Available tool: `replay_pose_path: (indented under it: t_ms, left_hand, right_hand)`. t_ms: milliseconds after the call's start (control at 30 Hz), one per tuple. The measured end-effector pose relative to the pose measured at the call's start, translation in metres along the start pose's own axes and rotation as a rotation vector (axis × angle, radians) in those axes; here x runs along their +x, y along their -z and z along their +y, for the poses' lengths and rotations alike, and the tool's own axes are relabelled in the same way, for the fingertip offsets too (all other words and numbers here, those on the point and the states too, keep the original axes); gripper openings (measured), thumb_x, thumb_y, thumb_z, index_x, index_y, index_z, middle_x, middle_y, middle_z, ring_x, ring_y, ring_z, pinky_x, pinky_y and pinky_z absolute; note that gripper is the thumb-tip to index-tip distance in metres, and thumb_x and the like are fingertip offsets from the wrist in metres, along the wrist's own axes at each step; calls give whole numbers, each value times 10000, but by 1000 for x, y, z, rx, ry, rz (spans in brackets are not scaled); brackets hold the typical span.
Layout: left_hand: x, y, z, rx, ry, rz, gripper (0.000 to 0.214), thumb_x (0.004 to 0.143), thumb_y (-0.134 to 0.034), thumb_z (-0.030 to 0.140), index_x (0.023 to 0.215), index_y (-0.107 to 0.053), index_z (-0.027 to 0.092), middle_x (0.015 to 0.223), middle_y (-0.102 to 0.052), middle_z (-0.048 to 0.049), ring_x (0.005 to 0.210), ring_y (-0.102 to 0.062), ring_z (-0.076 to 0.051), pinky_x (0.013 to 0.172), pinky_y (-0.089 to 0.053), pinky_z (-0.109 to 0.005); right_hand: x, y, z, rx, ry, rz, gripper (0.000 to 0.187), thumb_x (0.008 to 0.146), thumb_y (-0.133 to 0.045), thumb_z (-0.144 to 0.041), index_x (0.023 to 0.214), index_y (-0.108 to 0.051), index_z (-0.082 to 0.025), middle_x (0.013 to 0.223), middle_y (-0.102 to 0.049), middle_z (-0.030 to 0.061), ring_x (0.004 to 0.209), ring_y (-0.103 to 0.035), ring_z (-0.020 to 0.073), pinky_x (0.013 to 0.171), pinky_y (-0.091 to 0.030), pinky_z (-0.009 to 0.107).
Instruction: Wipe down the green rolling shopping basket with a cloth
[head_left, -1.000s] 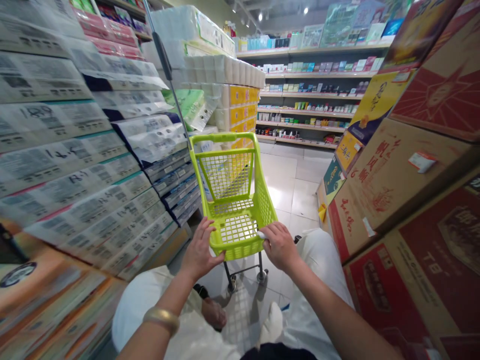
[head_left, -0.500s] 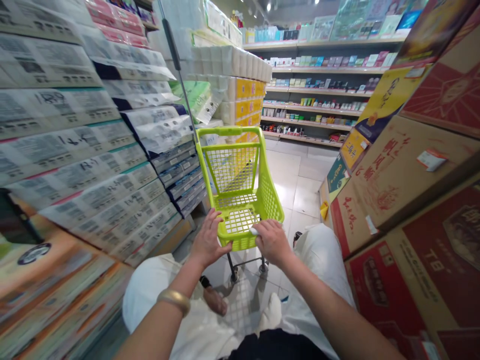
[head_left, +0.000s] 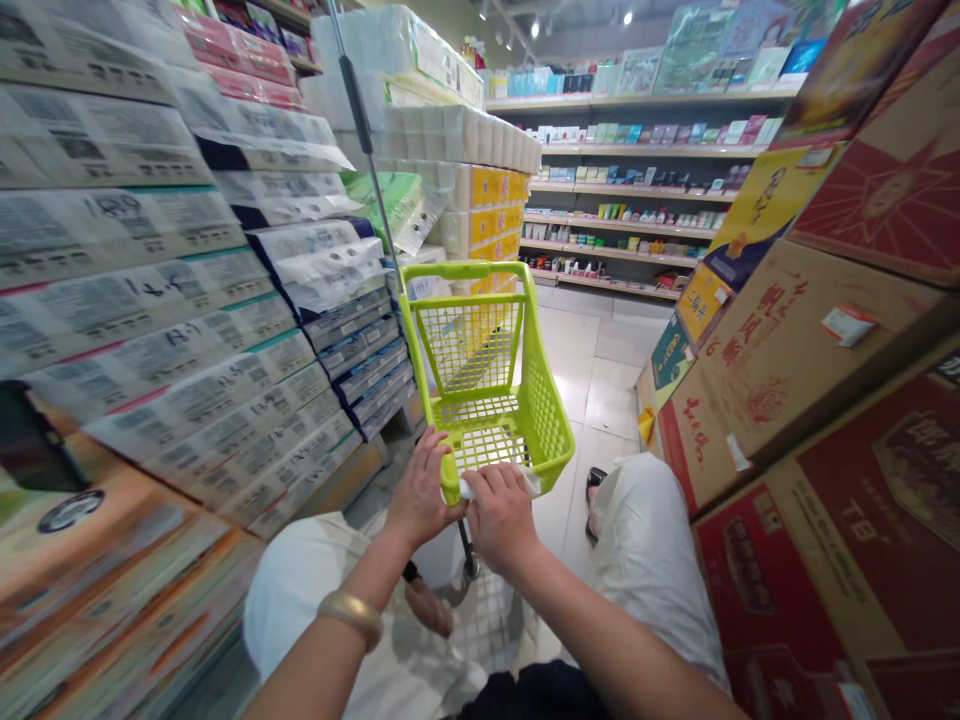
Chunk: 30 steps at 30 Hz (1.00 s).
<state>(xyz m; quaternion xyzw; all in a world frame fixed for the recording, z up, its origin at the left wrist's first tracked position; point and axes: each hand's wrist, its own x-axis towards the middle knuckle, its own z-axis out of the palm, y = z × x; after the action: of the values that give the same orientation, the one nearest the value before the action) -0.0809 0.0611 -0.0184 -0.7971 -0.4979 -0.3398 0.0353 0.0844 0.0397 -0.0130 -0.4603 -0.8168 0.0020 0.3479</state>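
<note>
A lime-green shopping cart (head_left: 551, 410) with a lattice basket stands in front of my knees. My left hand (head_left: 424, 495) grips the near left corner of its basket, fingers over the rim and thumb below. Along the near rim, my right hand (head_left: 501, 515) presses a white cloth or tissue (head_left: 534, 482) against the plastic, close beside my left hand. Part of the white piece sticks out on both sides of the right fingers. The basket holds nothing that I can see. A thin metal pole (head_left: 379, 190) with a dark sleeve rises from the cart's far left side.
Stacked paper packs (head_left: 165, 230) rise on the left, with more tissue bundles (head_left: 457, 135) beyond the cart. Cardboard cartons (head_left: 757, 360) are piled close on the right. Shelves of small boxed goods (head_left: 637, 150) line the back, past a tiled floor (head_left: 592, 360).
My right hand has slid left along the near rim with the white piece, up against my left hand. The left hand keeps its hold on the corner. The cart sits slightly lower in view.
</note>
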Motion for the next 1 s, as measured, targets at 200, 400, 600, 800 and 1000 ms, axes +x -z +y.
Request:
replay_pose_path:
  t_ms: [200, 400, 600, 800, 1000]
  left_hand:
    - [0, 7, -2, 10, 23, -34, 570, 655, -688, 292, 1150, -418, 201, 1321, -474, -119, 1386, -314, -320, 1104, -389, -491]
    - [-1, 1, 4, -23, 38, -8, 586, 632, -691, 261, 1147, -416, 209, 1317, -476, -118, 1385, -311, -333, 1101, -385, -526]
    - [-4, 5, 8, -44, 30, -12, 610, 616, -685, 238, 1157, -405, 203, 1323, -465, -134, 1388, -303, -347, 1101, -380, -540]
    - [-6, 8, -6, -34, -31, -6, 608, 636, -687, 309, 1166, -413, 194, 1326, -467, -144, 1380, -320, -340, 1096, -393, -518]
    - [-4, 15, -12, -25, -25, -64, 588, 628, -691, 277, 1152, -432, 213, 1331, -487, -125, 1382, -337, -313, 1074, -430, -483]
  right_hand:
    - [-4, 29, 49, -35, 97, -39, 250, 777, -493, -118, 973, -629, -194, 882, -610, 51, 878, -487, 213, 857, -364, 340]
    - [-15, 50, 86, -39, 24, 36, 262, 782, -449, -92, 952, -624, -187, 878, -598, 56, 909, -483, 218, 911, -365, 360]
    - [-21, 26, 42, -4, -53, 113, 271, 762, -455, -85, 952, -622, -185, 880, -568, 62, 911, -459, 228, 904, -359, 382]
    - [-10, 9, 0, 0, 11, 3, 303, 764, -498, -126, 1033, -613, -204, 899, -582, 50, 882, -469, 218, 868, -366, 361]
    - [-14, 33, 39, -44, 102, -36, 261, 788, -483, -124, 990, -629, -198, 855, -591, 44, 855, -489, 204, 834, -367, 336]
